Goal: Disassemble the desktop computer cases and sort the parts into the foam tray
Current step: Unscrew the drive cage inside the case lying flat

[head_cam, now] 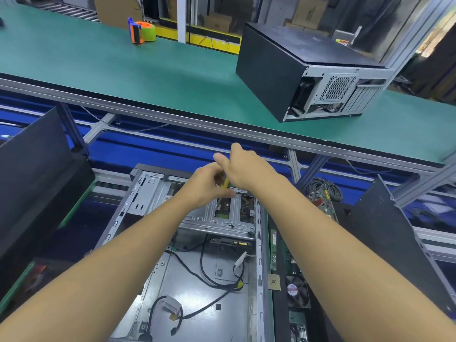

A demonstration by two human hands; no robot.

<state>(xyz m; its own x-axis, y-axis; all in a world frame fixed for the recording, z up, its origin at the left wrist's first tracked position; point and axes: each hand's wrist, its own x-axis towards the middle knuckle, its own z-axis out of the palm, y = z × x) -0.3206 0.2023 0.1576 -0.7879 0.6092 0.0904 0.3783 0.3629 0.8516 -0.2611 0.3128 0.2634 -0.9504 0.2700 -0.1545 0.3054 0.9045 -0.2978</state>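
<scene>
An open desktop case [158, 262] lies flat in front of me, its side panel off, with black cables [209, 280] loose on its floor. At its far end sits a metal drive cage [222, 218]. Both hands meet above that cage. My right hand [244, 169] grips the handle of a yellow-green screwdriver [225, 181], whose shaft points down at the cage. My left hand [207, 186] curls around the screwdriver lower down. To the right of the case, a black foam tray [280, 314] holds a RAM stick [273, 253], a CPU [274, 282], a small fan [297, 291] and circuit boards.
A second, closed black computer case [303, 70] stands on the green conveyor bench [123, 70] at the far right. An orange tape dispenser [141, 32] sits at the back. Black panels lean at left [37, 174] and right [385, 230]. A coil of cables [323, 188] lies beyond the tray.
</scene>
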